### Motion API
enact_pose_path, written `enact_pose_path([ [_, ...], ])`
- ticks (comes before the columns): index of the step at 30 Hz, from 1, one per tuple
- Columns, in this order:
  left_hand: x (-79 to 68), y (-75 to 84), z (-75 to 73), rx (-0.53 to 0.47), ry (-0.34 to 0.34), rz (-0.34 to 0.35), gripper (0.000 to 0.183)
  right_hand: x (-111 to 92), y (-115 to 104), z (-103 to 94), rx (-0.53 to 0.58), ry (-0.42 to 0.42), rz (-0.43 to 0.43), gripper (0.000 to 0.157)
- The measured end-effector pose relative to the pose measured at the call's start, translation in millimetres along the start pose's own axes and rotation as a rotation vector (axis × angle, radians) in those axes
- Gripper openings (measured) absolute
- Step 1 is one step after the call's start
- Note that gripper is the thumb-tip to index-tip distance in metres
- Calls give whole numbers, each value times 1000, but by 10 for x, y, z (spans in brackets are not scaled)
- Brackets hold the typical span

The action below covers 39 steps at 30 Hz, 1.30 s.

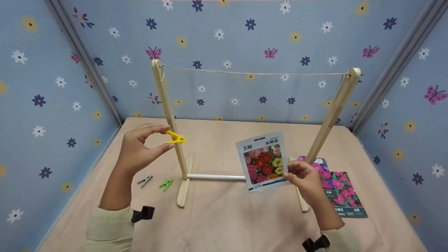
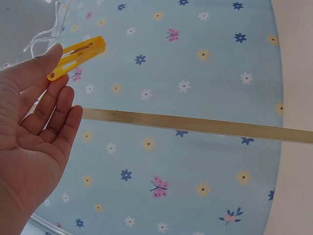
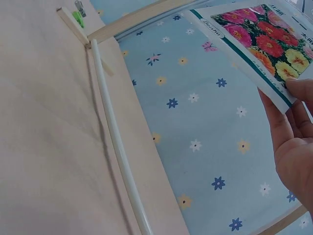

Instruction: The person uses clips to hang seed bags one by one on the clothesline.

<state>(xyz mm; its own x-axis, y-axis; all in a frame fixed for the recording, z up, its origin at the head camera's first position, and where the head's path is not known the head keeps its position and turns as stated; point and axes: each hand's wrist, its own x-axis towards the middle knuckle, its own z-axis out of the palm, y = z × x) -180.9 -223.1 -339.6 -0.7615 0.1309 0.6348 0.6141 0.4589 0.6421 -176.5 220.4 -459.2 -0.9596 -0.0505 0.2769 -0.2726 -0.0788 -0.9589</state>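
In the head view my left hand (image 1: 137,148) pinches a yellow clothespin (image 1: 176,137) between thumb and fingertips, beside the left wooden post. The left wrist view shows the same clothespin (image 2: 80,56) with the other fingers (image 2: 61,110) loosely bent beneath it. My right hand (image 1: 308,178) holds a flower seed packet (image 1: 264,162) by its lower right corner, thumb in front. Red, pink and yellow blooms are printed on the packet, which is raised and tilted. A thin string (image 1: 224,72) runs between the tops of the two posts, above both hands.
A wooden frame has a left post (image 1: 164,94), a right post (image 1: 334,112) and a white crossbar (image 1: 217,177). Grey (image 1: 145,181) and green clothespins (image 1: 166,184) lie at the left. More flower packets (image 1: 344,196) lie at the right. Flowered panels (image 1: 224,38) enclose the table.
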Motion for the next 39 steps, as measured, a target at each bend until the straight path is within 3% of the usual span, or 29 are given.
enact_pose_path([
  [8,308,140,-153,-1,-18,60,34,139,-55,193,-9,14,-49,20],
  [15,561,299,-259,31,13,83,34,262,-110,381,-32,-12,-63,11],
  [20,711,419,-322,82,33,106,33,360,-149,530,-50,-7,-65,12],
  [28,901,589,-421,197,120,82,26,557,-228,793,-60,-17,-108,13],
  [35,1098,644,-476,202,108,82,15,749,-309,1036,-89,7,-151,7],
  [39,1214,680,-494,185,100,25,14,854,-359,1177,-100,39,-161,5],
])
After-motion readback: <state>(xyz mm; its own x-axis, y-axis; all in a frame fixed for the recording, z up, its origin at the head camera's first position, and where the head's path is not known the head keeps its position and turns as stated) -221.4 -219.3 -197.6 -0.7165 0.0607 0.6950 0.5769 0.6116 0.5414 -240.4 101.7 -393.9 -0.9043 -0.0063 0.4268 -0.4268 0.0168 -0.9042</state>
